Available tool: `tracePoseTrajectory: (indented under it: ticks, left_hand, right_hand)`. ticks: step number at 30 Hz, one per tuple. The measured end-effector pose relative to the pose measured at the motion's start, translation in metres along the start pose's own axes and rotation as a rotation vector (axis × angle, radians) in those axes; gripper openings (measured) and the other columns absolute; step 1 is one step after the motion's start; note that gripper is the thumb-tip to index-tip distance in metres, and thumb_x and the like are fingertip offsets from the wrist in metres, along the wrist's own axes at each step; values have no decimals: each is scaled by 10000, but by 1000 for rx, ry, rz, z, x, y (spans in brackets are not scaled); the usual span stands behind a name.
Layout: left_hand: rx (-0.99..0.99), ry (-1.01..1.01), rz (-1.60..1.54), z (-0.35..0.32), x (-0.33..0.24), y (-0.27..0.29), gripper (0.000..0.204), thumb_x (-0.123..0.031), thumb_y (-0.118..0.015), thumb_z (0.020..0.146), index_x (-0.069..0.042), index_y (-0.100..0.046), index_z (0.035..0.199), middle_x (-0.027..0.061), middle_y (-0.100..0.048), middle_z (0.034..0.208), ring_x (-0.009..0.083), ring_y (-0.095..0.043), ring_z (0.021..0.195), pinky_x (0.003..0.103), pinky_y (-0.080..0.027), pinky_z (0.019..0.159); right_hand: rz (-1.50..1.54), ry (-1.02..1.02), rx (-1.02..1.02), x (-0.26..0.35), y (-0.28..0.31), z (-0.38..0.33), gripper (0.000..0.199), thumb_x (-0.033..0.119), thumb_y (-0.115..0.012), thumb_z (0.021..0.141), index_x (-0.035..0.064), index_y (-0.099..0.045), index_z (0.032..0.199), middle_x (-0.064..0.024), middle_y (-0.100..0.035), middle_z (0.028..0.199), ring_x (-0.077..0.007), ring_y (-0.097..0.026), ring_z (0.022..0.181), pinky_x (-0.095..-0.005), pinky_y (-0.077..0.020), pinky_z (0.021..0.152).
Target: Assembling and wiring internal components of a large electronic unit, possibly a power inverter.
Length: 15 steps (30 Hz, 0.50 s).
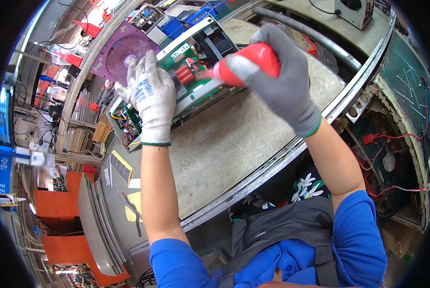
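My left hand (pixel 150 98), in a white knit glove, rests flat on the near end of an open metal electronics chassis (pixel 128 126), pressing on its green circuit board (pixel 183 84). My right hand (pixel 277 79), in a grey glove, is wrapped around the red handle of a screwdriver (pixel 251 62), whose tip end points left into the chassis near red cylindrical components (pixel 185 73). The screwdriver's shaft is mostly hidden. The chassis lies tilted on a worn grey worktable (pixel 224 144).
A purple fan housing (pixel 123 53) and blue bins (pixel 195 17) sit beyond the chassis. Orange crates (pixel 56 197) and stacked grey metal sheets (pixel 97 221) stand at the left. A metal rail edges the table; wired green panels (pixel 402 120) are at the right.
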<state>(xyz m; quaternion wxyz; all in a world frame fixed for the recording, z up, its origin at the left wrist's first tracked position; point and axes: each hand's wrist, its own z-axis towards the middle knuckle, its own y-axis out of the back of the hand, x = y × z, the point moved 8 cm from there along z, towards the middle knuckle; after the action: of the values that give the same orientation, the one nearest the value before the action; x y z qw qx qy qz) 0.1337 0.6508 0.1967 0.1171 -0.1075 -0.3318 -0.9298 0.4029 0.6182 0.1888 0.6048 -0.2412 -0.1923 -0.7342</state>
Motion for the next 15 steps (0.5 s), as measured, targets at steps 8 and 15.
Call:
tracePoseTrajectory:
  ticks: [8, 15]
  left_hand:
    - [-139, 85, -218, 1, 44, 46, 461, -303, -580, 947, -194, -584, 1394, 114, -547, 1466, 337, -466, 1380, 688, -242, 1098]
    - [229, -64, -183, -78, 25, 48, 810, -489, -768, 794, -92, -516, 1453, 101, -507, 1510, 337, -333, 1482, 605, -82, 1222]
  right_hand:
    - [562, -581, -157, -42, 36, -25, 262, 314, -699, 905, 91, -636, 1027, 10, -593, 814, -52, -543, 621, -210, -402, 504]
    - [852, -807, -205, -53, 38, -67, 254, 339, -656, 974, 95, -596, 1015, -37, -619, 842, -94, -535, 609, -236, -399, 512]
